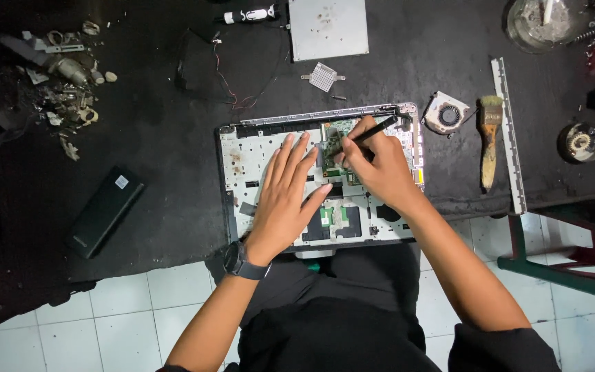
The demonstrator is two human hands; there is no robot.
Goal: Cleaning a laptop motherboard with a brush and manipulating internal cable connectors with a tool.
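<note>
Here, an opened silver-grey laptop chassis, a flat perforated metal shell with a small green circuit board set near its far edge, lies at the near edge of the black, matte-textured tabletop. The left hand, with a dark round wristwatch on its wrist, rests flat on the chassis, its fingers spread and released, their tips reaching towards the green board. The right hand is clenched around a thin black stick-shaped tool, gripped like a pen, its tip down at the board. Just right of the chassis sits a round cooling fan in a pale metal housing, and beside that lies a wooden-handled paintbrush with worn bristles and a long pale metal strip that runs towards the tabletop's near edge. At the far edge lies a flat grey rectangular metal cover plate, with a small square finned heatsink just in front of it. A slim black rectangular battery pack lies towards the left side, and a heap of crumpled metal scraps fills the far left corner.
</note>
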